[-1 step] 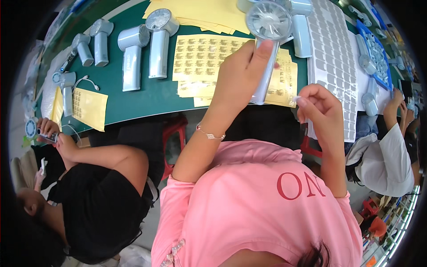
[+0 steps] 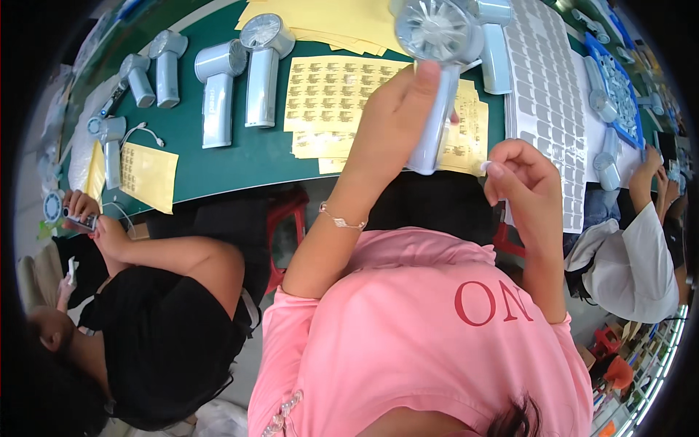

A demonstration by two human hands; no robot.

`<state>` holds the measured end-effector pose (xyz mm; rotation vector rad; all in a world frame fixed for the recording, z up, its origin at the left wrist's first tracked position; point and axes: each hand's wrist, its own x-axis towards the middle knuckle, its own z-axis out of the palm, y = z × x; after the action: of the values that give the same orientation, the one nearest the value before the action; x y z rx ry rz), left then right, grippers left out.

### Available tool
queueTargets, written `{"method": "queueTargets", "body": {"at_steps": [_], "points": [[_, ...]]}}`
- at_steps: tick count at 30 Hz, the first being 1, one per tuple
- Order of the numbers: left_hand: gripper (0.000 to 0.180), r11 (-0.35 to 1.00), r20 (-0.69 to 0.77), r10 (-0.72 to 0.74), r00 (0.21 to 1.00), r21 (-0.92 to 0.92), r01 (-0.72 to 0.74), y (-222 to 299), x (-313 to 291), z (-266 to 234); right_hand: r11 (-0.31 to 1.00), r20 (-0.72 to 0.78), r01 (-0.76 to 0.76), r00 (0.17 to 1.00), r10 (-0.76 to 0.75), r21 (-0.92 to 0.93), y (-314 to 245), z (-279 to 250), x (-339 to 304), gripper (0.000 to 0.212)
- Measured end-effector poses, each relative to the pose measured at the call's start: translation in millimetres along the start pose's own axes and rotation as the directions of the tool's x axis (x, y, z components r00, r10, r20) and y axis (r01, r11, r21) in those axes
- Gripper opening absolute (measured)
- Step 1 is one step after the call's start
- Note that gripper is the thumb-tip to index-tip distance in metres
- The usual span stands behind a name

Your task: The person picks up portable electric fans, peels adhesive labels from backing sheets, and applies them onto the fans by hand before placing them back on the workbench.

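Note:
My left hand (image 2: 399, 109) is wrapped round the handle of a pale blue handheld fan (image 2: 435, 30), its round bladed head up and its handle slanting down toward me. The thumb lies along the handle, just below the head. To the right of the handle's lower end, apart from it, my right hand (image 2: 526, 171) pinches a small whitish piece (image 2: 486, 166) between thumb and fingertip. It looks like a sticker, but is too small to be sure. Beneath the held fan lie yellow label sheets (image 2: 328, 95) printed in rows of small dark marks.
More handheld fans (image 2: 217, 95) stand or lie on the green table (image 2: 255, 162) to the left. Another fan (image 2: 496, 58) is just behind the held one. Grey-patterned sticker sheets (image 2: 542, 109) and a blue tray (image 2: 619, 95) of parts lie right. Co-workers sit on both sides.
The fan in my left hand has turned and tilted slightly, showing more of its head's side. My right hand has barely moved and keeps its pinch on the small whitish piece.

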<state>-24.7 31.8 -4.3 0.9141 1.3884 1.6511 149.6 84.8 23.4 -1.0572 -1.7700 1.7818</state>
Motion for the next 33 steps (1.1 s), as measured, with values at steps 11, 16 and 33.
{"method": "queueTargets", "body": {"at_steps": [11, 16, 33], "points": [[0.078, 0.836, 0.259, -0.032, 0.965, -0.523, 0.168, -3, -10, 1, 0.966, 0.218, 0.009, 0.974, -0.067, 0.257, -17, 34, -5, 0.008], [0.078, 0.836, 0.266, -0.067, 0.962, -0.51, 0.2, 2, -14, 2, 0.977, 0.21, 0.048, 0.973, -0.092, 0.206, -18, 33, -7, 0.01], [0.081, 0.862, 0.241, -0.066, 0.968, -0.476, 0.178, 4, -20, 3, 0.982, 0.203, 0.1, 0.97, -0.132, 0.159, -18, 34, -13, 0.009]]}}
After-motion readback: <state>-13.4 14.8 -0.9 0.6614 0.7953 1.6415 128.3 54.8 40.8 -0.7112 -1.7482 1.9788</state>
